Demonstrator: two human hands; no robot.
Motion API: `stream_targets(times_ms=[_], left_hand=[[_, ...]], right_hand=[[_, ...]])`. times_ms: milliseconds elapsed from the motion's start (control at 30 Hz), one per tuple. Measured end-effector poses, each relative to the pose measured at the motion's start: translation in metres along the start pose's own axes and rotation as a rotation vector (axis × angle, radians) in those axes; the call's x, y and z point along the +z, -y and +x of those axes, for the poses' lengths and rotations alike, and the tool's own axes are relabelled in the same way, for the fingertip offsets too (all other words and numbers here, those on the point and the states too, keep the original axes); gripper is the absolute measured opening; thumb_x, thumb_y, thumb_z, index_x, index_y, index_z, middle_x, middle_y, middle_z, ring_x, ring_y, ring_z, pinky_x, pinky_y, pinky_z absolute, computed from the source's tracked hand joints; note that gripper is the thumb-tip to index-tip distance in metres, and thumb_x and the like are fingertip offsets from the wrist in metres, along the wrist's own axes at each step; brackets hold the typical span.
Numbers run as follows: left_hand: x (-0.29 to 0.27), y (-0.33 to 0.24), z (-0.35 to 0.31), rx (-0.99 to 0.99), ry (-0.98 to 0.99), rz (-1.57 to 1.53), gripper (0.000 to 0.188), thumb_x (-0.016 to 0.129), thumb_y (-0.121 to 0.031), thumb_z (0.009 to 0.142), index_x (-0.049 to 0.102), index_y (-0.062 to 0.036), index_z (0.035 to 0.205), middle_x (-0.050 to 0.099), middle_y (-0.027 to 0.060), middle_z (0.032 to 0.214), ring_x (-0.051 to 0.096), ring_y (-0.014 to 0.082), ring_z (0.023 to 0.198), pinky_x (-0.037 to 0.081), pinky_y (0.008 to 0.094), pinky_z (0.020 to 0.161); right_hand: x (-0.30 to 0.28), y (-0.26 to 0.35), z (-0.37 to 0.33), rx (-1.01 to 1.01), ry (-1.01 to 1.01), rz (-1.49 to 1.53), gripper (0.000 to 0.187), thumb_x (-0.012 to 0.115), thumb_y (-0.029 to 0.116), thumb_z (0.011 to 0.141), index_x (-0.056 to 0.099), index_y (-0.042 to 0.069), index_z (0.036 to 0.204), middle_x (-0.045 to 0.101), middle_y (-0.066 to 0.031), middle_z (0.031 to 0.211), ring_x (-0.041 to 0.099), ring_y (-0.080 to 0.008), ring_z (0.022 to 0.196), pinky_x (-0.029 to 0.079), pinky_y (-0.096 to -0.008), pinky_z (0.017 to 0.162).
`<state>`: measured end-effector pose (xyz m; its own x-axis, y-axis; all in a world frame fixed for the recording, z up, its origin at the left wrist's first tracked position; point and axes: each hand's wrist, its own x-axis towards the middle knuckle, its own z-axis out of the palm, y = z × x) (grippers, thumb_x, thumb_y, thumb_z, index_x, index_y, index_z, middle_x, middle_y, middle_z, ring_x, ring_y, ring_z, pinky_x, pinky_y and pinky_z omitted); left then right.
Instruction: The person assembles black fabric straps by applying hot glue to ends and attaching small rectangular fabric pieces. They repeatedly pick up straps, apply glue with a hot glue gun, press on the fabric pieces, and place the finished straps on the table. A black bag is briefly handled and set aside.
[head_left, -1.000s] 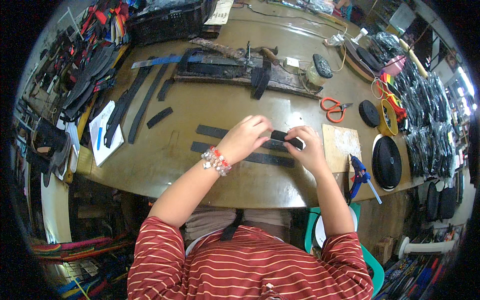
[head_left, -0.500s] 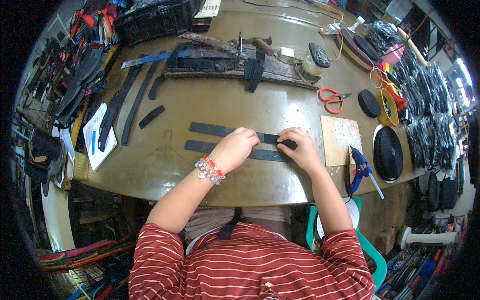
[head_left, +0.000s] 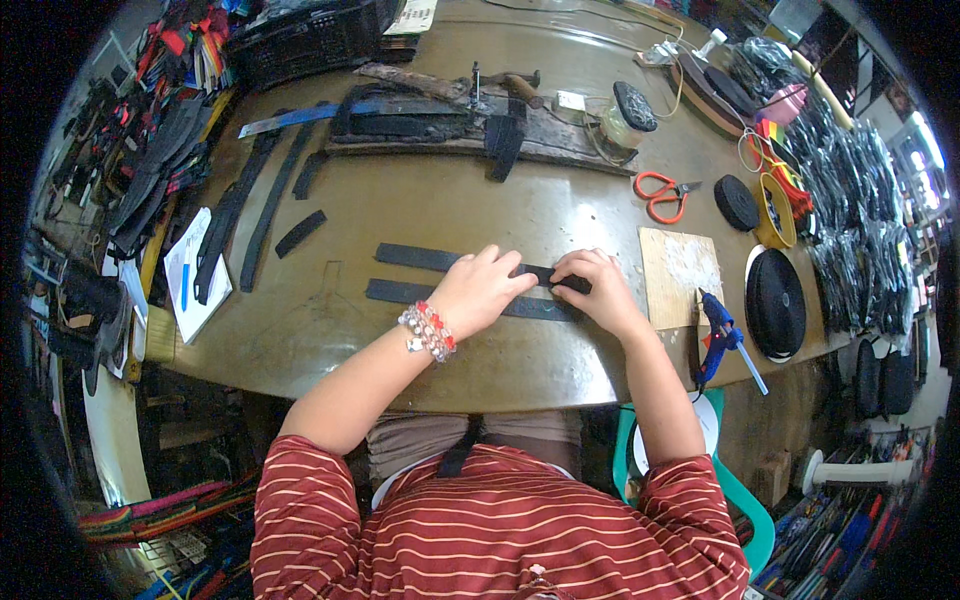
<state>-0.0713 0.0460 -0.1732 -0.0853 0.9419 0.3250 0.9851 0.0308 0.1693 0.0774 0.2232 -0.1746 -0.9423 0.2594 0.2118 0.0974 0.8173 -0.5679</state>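
Two dark grey fabric straps lie side by side across the table in front of me. Bent fingers of my left hand (head_left: 483, 287) press down on the upper strap (head_left: 412, 257), with a beaded bracelet at that wrist. A blacker strip (head_left: 538, 272) lies along the right part of this strap, between my hands. My right hand (head_left: 596, 291) pinches the right end of the black strip between thumb and fingers. Nearer to me runs the lower strap (head_left: 395, 291), partly covered by my left hand. How the strip joins the upper strap is hidden under my fingers.
At right lie a blue glue gun (head_left: 718, 340), a wooden board (head_left: 680, 275) with whitish residue, orange-handled scissors (head_left: 665, 197) and a black webbing roll (head_left: 776, 303). A wooden bar (head_left: 400, 140) with tools spans the back. Paper with a pen (head_left: 196, 275) lies left.
My left hand has slid slightly right along the upper strap, its fingertips now over the black strip. The right hand keeps its pinch at the strip's end.
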Motion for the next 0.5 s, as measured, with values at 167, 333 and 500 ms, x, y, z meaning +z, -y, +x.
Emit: stream_targets(times_ms=[167, 333, 500], left_hand=[[0.008, 0.011, 0.021, 0.125, 0.029, -0.092, 0.013, 0.063, -0.016, 0.080, 0.064, -0.0110, 0.092, 0.059, 0.0039, 0.096, 0.057, 0.0232, 0.092, 0.051, 0.0357, 0.078], [0.023, 0.017, 0.031, 0.163, 0.029, -0.227, 0.015, 0.067, -0.017, 0.080, 0.064, -0.0080, 0.091, 0.062, 0.0045, 0.097, 0.058, 0.0243, 0.093, 0.050, 0.0348, 0.082], [0.027, 0.019, 0.029, 0.161, -0.035, -0.324, 0.015, 0.066, -0.015, 0.078, 0.064, -0.0091, 0.091, 0.060, 0.0039, 0.092, 0.057, 0.0245, 0.091, 0.049, 0.0353, 0.080]], right_hand=[[-0.026, -0.015, -0.010, 0.180, -0.037, 0.194, 0.018, 0.073, 0.004, 0.071, 0.067, 0.005, 0.087, 0.067, -0.0088, 0.098, 0.061, -0.0265, 0.100, 0.047, -0.0349, 0.090], [-0.017, -0.020, -0.024, -0.020, -0.076, -0.067, 0.020, 0.075, 0.007, 0.070, 0.067, 0.007, 0.088, 0.068, -0.0040, 0.098, 0.059, -0.0230, 0.097, 0.045, -0.0350, 0.088], [-0.013, -0.020, -0.022, -0.034, -0.080, -0.151, 0.018, 0.073, 0.009, 0.071, 0.068, 0.009, 0.088, 0.068, -0.0019, 0.097, 0.059, -0.0217, 0.095, 0.044, -0.0350, 0.088]])
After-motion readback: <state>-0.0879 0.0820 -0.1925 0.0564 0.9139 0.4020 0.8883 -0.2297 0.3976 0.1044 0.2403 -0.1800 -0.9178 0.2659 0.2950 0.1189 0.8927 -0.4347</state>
